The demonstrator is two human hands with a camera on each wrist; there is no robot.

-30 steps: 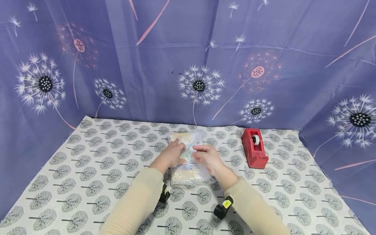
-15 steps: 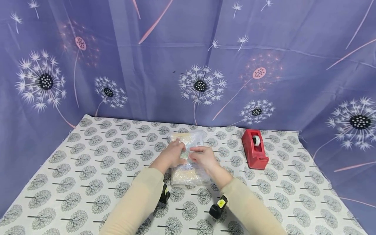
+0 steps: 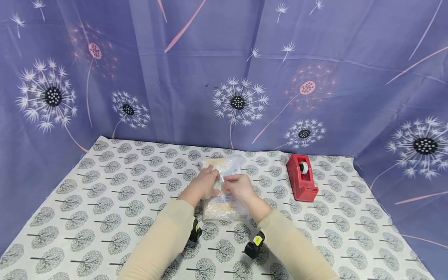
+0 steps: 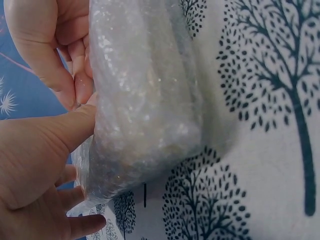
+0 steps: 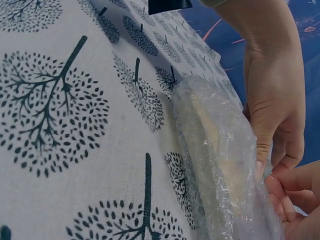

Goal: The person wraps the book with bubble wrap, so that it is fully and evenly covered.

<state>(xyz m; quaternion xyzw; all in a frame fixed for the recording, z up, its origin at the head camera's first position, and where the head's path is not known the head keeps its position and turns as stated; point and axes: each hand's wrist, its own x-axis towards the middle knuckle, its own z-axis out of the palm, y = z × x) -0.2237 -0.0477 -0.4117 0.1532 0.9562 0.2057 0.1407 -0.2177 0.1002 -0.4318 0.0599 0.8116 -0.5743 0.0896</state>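
Observation:
A package in clear bubble wrap (image 3: 224, 212) lies mid-table, with pale yellowish contents showing through. My left hand (image 3: 203, 184) holds its left side, fingers spread over the top; in the left wrist view the thumb (image 4: 75, 125) presses the wrap. My right hand (image 3: 239, 186) pinches the wrap near the middle of the top, its fingertips close to the left thumb. In the right wrist view the wrap (image 5: 220, 165) bulges beside both hands. Whatever else lies between the right fingertips is hidden.
A red tape dispenser (image 3: 302, 178) with a white roll stands to the right of the package. The tree-patterned cloth (image 3: 115, 210) covers the table, and a purple dandelion curtain (image 3: 182, 97) hangs behind it. Each wrist carries a black camera (image 3: 254, 245).
My right hand has moved left toward the left hand, and the wrap's right edge has drawn inward with it. The left hand stays in place.

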